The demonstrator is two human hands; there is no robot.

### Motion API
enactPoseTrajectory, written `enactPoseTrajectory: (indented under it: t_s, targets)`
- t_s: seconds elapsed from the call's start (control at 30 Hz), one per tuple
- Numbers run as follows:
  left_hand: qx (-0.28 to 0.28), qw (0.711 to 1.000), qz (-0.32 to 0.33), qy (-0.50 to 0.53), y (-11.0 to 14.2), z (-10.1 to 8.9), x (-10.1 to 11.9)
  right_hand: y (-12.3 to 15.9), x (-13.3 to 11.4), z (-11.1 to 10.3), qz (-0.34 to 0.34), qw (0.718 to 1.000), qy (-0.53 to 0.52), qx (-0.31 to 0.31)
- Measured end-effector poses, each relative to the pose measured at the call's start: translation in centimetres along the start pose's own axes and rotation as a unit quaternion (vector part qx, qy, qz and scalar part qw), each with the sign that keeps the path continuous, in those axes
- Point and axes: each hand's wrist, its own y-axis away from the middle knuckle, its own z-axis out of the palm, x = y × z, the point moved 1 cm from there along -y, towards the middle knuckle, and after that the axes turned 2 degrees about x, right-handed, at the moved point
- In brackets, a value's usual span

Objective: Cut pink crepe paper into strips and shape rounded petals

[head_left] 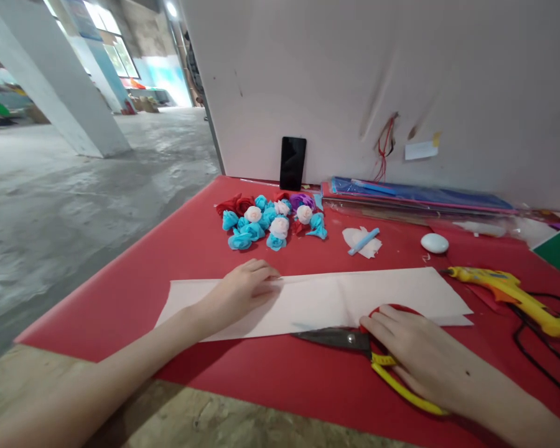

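Observation:
A long strip of pale pinkish-white paper (pixel 326 298), apparently in layers, lies crosswise on the red tabletop. My left hand (pixel 249 285) rests on its left half near the far edge, fingers stretched out to the right and nothing held in them. At the paper's near edge, my right hand (pixel 399 339) is closed on a pair of scissors (pixel 352 339) with one red and one yellow handle loop. The dark blades point left along that edge; the handles partly hide under my fingers.
Blue, red, white and purple paper flowers (pixel 275 221) cluster behind the paper. A phone (pixel 293 163) leans on the white wall. Paper scraps (pixel 363 241), a white oval object (pixel 434 243), wrapped sheets (pixel 420 198) and a yellow glue gun (pixel 513 295) with black cord lie rightward.

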Motion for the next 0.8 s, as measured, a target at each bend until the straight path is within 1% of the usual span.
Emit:
enactPoseTrajectory:
  t_s: [0.1, 0.17, 0.37, 0.47, 0.6, 0.8]
  targets:
    - [0.013, 1.0, -0.01, 0.007, -0.43, 0.13, -0.71, -0.08, 0.12, -0.04, 0.004, 1.0, -0.014, -0.014]
    - [0.021, 1.0, -0.017, 0.012, -0.53, 0.17, -0.8, -0.12, 0.14, -0.04, -0.002, 1.0, -0.016, -0.016]
    - [0.035, 0.998, -0.044, 0.022, -0.21, -0.04, -0.11, 0.16, -0.16, 0.1, -0.013, 1.0, 0.021, 0.014]
    - [0.036, 0.998, -0.052, 0.024, -0.22, -0.04, 0.04, 0.26, -0.24, 0.08, -0.015, 0.999, 0.029, 0.017]
    - [0.035, 0.997, -0.055, 0.03, -0.29, 0.11, -0.09, 0.14, -0.27, 0.01, -0.026, 0.998, 0.045, 0.028]
    - [0.039, 0.997, -0.054, 0.041, -0.17, 0.47, -0.66, -0.22, -0.49, -0.06, -0.04, 0.998, 0.039, 0.027]
